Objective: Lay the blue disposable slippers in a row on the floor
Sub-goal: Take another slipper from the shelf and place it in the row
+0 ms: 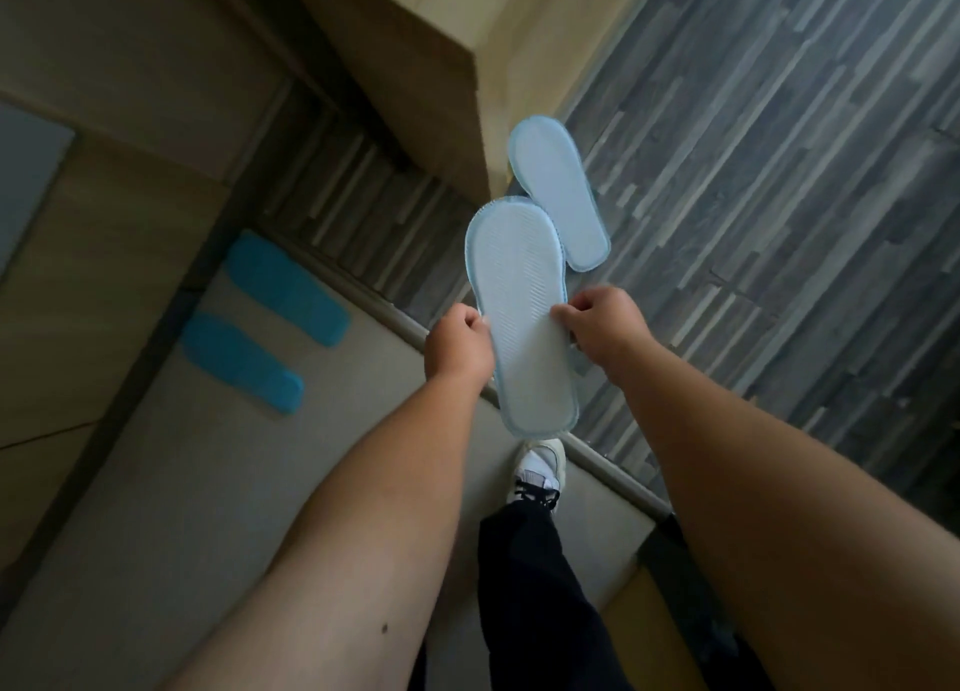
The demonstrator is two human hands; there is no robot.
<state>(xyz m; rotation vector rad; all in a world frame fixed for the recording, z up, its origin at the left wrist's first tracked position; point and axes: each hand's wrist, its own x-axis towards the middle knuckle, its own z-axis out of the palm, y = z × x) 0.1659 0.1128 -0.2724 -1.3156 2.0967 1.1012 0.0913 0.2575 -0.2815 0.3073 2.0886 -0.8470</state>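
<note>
I hold a pale blue disposable slipper (519, 305) in the air at the centre of the head view, ribbed sole facing me. My left hand (457, 344) pinches its left edge and my right hand (605, 326) pinches its right edge. A second pale blue slipper (558, 191) shows just beyond it, over the grey wood floor; I cannot tell whether it lies on the floor or hangs with the held one. Two darker blue slippers (288, 287) (241, 360) lie side by side on the light tile floor at the left.
A wooden cabinet corner (415, 82) juts in at top centre, with wooden panelling along the left. A metal threshold strip (613, 461) separates the light tile from the grey wood-plank floor (779, 170). My white shoe (537, 469) and dark trouser leg stand below the hands.
</note>
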